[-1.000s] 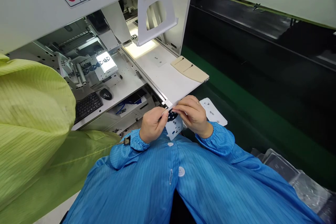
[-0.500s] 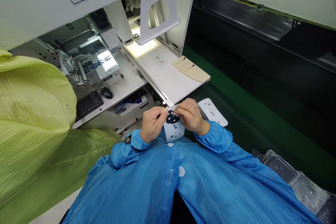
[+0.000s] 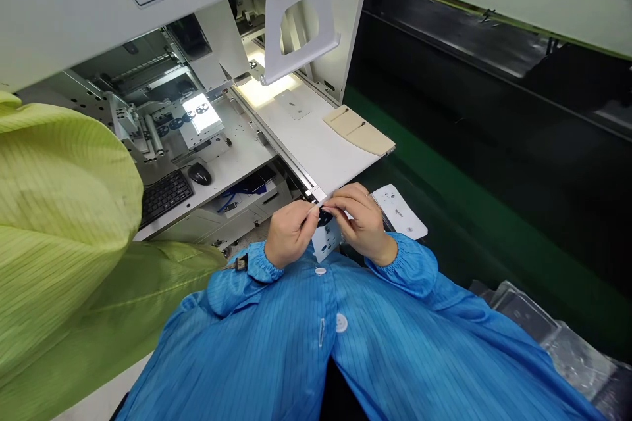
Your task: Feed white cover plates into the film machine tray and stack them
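The person's blue coat (image 3: 237, 348) is filling the foreground, with a co-worker's yellow-green garment (image 3: 64, 210) showing at the left. In front of the coat, both hands are gripping one thin white sheet (image 3: 326, 245). The left hand (image 3: 291, 233) is pinching its upper edge between thumb and fingers, and the right hand (image 3: 363, 220) is pinching the same edge just beside it — fingers partly covering a black patch. The sheet is hanging below the fingertips, its smaller dark spots showing. Past the right hand, a printed white card (image 3: 399, 212) is lying. Farther off, a white machine bed (image 3: 320, 148) is supporting a beige pad (image 3: 358, 129) and another sheet (image 3: 295, 104) — beyond them, a lit panel (image 3: 266, 92) is glowing.
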The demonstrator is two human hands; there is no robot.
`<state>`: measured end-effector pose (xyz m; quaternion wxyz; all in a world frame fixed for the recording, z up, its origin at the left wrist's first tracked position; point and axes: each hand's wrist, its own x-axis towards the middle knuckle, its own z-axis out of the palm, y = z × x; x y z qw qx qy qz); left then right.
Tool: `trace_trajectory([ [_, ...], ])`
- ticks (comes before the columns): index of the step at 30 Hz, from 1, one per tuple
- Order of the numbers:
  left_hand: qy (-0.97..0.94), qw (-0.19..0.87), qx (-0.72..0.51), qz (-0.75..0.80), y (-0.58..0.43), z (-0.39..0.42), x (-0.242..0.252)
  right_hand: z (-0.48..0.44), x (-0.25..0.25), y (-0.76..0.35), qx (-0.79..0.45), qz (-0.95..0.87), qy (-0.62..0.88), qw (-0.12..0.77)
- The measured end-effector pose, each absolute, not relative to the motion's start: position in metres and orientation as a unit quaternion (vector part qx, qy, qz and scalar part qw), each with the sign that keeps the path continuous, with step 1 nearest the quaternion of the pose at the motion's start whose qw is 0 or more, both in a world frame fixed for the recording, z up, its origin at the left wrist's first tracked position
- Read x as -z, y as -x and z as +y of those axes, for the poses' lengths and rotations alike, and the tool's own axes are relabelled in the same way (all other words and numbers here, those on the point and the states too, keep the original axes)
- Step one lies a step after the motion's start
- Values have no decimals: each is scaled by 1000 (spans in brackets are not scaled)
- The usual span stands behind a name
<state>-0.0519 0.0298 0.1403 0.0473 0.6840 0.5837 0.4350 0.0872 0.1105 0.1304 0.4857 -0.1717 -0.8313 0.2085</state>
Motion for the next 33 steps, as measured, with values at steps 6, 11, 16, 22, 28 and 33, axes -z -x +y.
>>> trace_trajectory([
  [6, -662, 58, -449, 597, 51, 30, -139, 113, -122, -85, -149, -855, 145, 474],
  [11, -620, 116, -468, 619, 54, 29, -140, 118, -117, -88, -106, -853, 80, 505],
  [16, -637, 99, -460, 611, 55, 28, -142, 117, -125, -89, -156, -817, 110, 545],
  [22, -663, 63, -449, 596, 53, 28, -142, 111, -129, -85, -177, -833, 135, 506],
  [28, -667, 55, -451, 590, 52, 26, -140, 106, -127, -84, -185, -844, 167, 475],
  [33, -611, 129, -473, 622, 55, 26, -140, 116, -119, -84, -111, -862, 78, 488],
])
